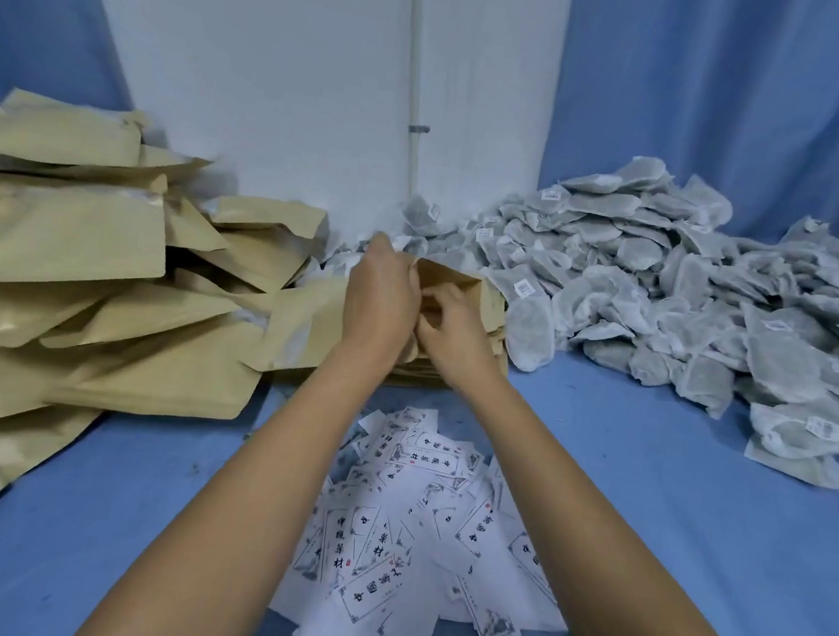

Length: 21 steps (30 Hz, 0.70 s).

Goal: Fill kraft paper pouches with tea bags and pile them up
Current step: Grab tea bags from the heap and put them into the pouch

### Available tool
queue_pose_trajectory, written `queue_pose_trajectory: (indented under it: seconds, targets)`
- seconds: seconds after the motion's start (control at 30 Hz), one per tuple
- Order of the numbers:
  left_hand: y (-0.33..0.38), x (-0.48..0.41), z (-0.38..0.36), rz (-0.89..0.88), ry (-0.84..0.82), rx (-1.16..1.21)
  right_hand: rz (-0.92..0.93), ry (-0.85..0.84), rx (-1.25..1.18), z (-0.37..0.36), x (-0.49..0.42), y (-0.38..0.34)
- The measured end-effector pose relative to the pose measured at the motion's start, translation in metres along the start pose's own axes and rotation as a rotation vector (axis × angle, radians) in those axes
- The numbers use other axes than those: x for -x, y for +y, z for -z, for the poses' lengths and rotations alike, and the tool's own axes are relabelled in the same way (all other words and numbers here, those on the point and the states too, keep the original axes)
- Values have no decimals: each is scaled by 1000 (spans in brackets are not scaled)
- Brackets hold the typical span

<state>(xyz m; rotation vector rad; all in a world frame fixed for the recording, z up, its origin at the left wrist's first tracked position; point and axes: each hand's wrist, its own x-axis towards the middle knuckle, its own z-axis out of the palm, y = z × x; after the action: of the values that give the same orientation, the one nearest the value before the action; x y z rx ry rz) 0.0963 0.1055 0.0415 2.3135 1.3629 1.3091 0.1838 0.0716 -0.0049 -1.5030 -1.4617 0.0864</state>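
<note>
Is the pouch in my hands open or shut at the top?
Open. The kraft pouch has a gaping mouth, with the left hand and right hand pinching its edges apart. Contents: cannot tell.

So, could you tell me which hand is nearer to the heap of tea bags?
Right. The right hand grips the pouch just beside the heap; the left hand holds it farther left.

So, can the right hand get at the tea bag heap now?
Probably yes: the tea bag heap lies just beside it, nothing between. But the right hand grips the kraft pouch and must let go first.
</note>
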Motion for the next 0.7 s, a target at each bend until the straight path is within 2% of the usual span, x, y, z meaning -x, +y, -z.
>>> queue_pose_trajectory:
  seconds: [0.07,0.1,0.13,0.2,0.23,0.27,0.47,0.57,0.63,0.7]
  targets:
    - [-20,-12,8,22,52,-13,215,216,99,-1,30,9]
    - [-25,-14,10,11,47,-30,320,190,138,-2,46,16]
    - [-24,-13,12,-13,38,-61,342,35,201,-2,60,24]
    - [-22,-8,12,-56,34,-71,122,-453,348,-4,74,43]
    - [-23,-8,11,-55,34,-76,18,-632,396,-7,76,52]
    - [-23,-6,11,-43,25,-87,-47,-712,401,-8,75,56]
    - [-17,3,11,-49,2,-115,-304,-758,277,-6,64,55]
    - [-18,4,11,-54,-2,-123,-254,-746,293,1,65,49]
    - [-17,4,11,-54,-12,-129,-179,-724,215,10,67,43]
    - [-17,5,11,-68,-27,-154,-103,-534,50,18,67,31]
